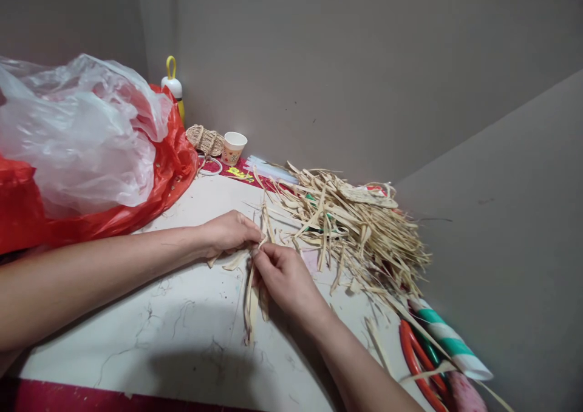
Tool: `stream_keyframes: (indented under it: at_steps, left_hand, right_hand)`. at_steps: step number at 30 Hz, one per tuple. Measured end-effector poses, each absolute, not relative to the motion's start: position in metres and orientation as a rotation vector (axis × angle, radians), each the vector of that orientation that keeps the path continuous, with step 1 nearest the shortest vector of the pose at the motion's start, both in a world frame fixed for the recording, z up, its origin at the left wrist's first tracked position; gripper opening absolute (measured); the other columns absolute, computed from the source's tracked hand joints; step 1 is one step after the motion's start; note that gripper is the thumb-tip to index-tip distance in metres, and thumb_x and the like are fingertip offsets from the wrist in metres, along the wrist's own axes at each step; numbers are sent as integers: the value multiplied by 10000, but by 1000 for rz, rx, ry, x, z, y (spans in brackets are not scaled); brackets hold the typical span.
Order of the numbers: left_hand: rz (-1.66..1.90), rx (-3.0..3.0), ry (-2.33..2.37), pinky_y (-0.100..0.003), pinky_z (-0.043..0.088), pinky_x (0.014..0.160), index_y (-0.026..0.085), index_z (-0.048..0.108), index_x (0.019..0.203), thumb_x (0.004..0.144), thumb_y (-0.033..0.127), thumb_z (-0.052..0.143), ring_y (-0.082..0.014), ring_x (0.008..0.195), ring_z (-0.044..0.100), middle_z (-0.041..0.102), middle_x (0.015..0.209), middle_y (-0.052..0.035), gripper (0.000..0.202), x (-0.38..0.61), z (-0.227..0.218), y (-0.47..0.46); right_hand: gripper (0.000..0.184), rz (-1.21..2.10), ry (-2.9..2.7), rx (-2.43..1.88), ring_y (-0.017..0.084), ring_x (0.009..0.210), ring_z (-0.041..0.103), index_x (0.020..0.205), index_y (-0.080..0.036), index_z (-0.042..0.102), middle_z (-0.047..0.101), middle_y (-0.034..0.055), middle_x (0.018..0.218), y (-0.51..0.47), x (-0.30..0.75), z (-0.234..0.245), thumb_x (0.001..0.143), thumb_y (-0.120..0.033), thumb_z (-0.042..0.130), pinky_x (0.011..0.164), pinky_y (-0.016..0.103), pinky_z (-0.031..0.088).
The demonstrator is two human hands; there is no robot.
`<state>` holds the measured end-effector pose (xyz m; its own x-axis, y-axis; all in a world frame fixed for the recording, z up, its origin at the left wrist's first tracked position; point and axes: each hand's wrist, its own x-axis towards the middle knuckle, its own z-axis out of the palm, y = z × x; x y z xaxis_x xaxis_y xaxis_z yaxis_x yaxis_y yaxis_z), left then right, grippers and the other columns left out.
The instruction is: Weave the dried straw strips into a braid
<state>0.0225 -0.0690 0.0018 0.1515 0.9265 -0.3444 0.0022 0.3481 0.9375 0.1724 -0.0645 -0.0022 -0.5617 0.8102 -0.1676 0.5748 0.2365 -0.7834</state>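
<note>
My left hand [234, 233] and my right hand [282, 275] meet over the middle of the white tabletop [191, 339]. Both have their fingers pinched on a small bunch of dried straw strips [250, 303], pale tan and flat. Some strip ends stick up above the fingers, and others hang below my right hand. The exact spot where the strips cross is partly hidden by my fingertips. Just right of my hands lies a large loose heap of the same dried straw strips [364, 224].
At left sits a red plastic bag [177, 163] with a clear plastic bag [91, 133]. A twine bundle [204, 140], a paper cup [234, 148] and a yellow-handled bottle [172, 87] stand behind. Red-handled scissors [416, 363] and a green-striped tube [450, 339] lie at right.
</note>
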Motion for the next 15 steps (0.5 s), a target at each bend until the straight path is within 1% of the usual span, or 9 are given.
stream_keyframes:
  at_steps: [2,4,8,10,12,14,15]
  left_hand:
    - [852,985,1215,-230,96,359,174,448,454,647,226,552,-42,339,192,284,358,79,225,23,3,-69]
    - [840,975,1207,-235,92,360,181,411,439,655,226,550,-42,337,184,273,355,76,261,23,4,-69]
    - [847,956,1199,-235,101,359,190,372,445,668,231,562,-43,337,187,266,358,78,296,25,3,-69]
    - [861,965,1185,-230,105,357,180,431,475,676,262,591,-43,341,195,285,364,80,269,25,1,-69]
    - [859,979,1196,-224,106,352,163,521,533,674,273,607,-44,340,209,313,363,80,198,25,-1,-69]
    - [841,975,1227,-219,105,346,148,583,592,667,254,605,-45,331,219,335,355,79,132,25,-3,-68]
    - [834,963,1232,-216,106,343,144,597,610,664,245,602,-45,325,220,342,350,79,114,25,-3,-68]
  right_hand:
    - [369,968,-2404,-1274,123,473,509,567,-185,518,577,20,512,-66,173,-4,893,-283,377,490,220,347]
    - [326,766,-2511,-1299,136,536,536,619,-182,556,625,38,594,-67,173,-4,884,-247,378,527,229,341]
    - [314,483,-2656,-1395,169,607,581,733,-173,619,674,75,685,-69,169,1,897,-260,366,565,254,321]
    - [321,371,-2708,-1430,190,625,603,790,-171,640,692,92,717,-72,167,2,906,-271,357,566,268,307]
    - [318,292,-2759,-1435,203,609,610,838,-174,649,699,99,723,-76,166,3,908,-275,356,552,278,289]
    - [297,277,-2800,-1390,198,578,598,849,-179,652,693,89,697,-78,167,5,901,-280,376,537,277,279]
    - [283,320,-2807,-1346,188,565,587,834,-184,650,686,77,680,-78,168,7,894,-288,395,531,271,280]
